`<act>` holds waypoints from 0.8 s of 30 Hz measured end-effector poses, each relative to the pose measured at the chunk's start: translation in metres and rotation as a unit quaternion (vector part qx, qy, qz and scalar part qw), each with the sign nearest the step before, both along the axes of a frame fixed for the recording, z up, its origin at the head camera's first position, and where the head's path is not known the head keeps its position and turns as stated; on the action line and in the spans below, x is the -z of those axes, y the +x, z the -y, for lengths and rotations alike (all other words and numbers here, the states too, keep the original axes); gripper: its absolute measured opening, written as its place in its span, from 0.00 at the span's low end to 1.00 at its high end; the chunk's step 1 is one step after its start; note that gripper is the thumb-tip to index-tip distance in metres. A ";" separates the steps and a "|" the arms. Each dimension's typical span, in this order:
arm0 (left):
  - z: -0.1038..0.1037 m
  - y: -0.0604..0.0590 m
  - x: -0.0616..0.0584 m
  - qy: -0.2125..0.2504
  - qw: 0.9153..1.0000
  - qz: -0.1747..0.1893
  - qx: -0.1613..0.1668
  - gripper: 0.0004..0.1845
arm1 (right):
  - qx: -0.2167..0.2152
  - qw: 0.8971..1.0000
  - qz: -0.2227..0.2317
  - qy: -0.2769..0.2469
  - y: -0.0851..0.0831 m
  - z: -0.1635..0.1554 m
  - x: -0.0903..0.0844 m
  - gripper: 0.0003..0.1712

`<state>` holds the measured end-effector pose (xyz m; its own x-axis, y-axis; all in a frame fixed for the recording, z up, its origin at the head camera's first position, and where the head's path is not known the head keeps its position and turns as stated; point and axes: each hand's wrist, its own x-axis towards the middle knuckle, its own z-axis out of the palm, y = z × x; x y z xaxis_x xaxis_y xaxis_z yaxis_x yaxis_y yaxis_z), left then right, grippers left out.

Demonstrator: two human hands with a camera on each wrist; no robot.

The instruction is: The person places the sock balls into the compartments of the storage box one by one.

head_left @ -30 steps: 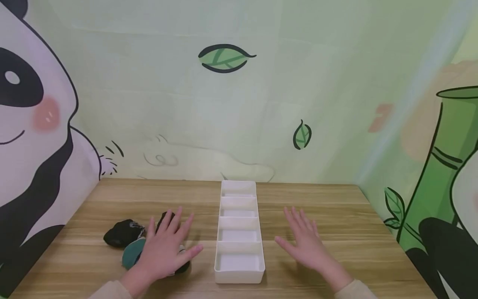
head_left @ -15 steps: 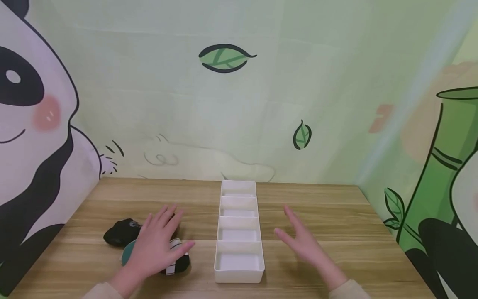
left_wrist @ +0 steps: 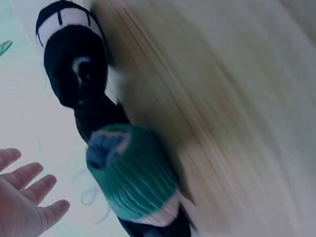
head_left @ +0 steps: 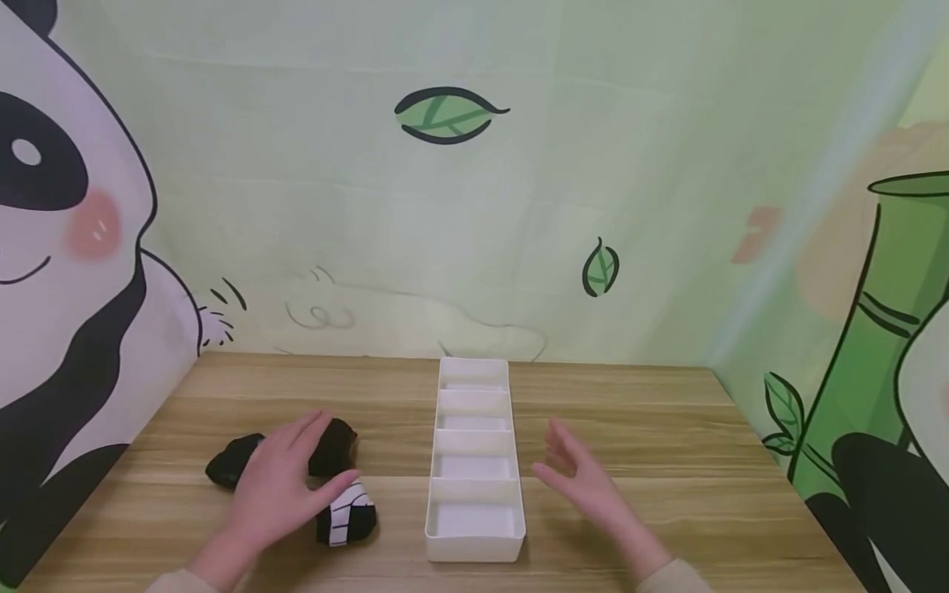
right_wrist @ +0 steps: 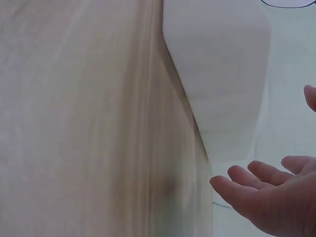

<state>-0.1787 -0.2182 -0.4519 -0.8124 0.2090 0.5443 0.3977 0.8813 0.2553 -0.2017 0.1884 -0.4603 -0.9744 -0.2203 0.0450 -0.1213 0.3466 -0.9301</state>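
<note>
Head view: the left hand [head_left: 270,486] is spread, fingers apart and relaxed, over a cluster of rolled socks [head_left: 337,494] lying on the tabletop [head_left: 667,461] left of the white divided tray [head_left: 475,548]; contact perhaps is made, though it cannot be told. A green sock roll [left_wrist: 133,175] is shown by the left wrist view. The right hand [head_left: 586,486] is held with fingers apart, nothing gripped, right of the tray.
</note>
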 end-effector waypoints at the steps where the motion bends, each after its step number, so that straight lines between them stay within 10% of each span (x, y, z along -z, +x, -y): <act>1: 0.003 0.000 0.001 0.004 1.000 0.000 -0.001 0.44 | -0.003 1.000 0.005 -0.006 0.000 0.001 0.001 0.49; 24: 0.070 0.019 0.014 0.080 0.992 0.100 0.005 0.46 | -0.120 0.993 -0.002 -0.023 0.000 0.008 0.013 0.47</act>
